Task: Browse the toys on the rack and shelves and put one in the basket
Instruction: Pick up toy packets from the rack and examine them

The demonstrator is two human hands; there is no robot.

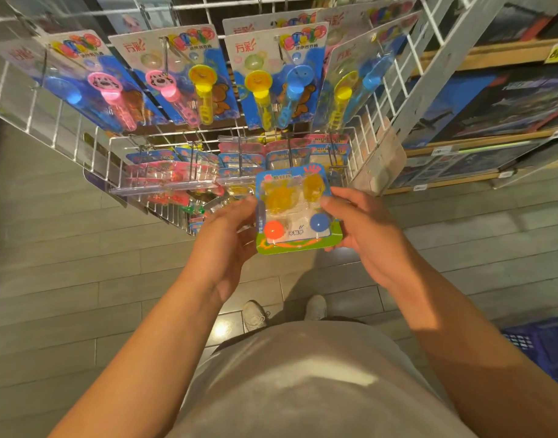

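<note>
A blister-packed toy [295, 210] with yellow jelly shapes, an orange ball and a blue ball on a blue and green card is held up in front of the wire rack [208, 147]. My left hand [230, 235] grips its left edge and my right hand [363, 222] grips its right edge, thumbs on the front. The blue basket [543, 346] stands on the floor at the lower right, partly cut off by the frame edge.
Bubble-wand packs [182, 80] hang on the rack's upper hooks, with more blister packs [189, 172] on lower hooks. Shelves with boxed toys [492, 105] rise at the right. Grey tiled floor [65, 279] and my shoes lie below.
</note>
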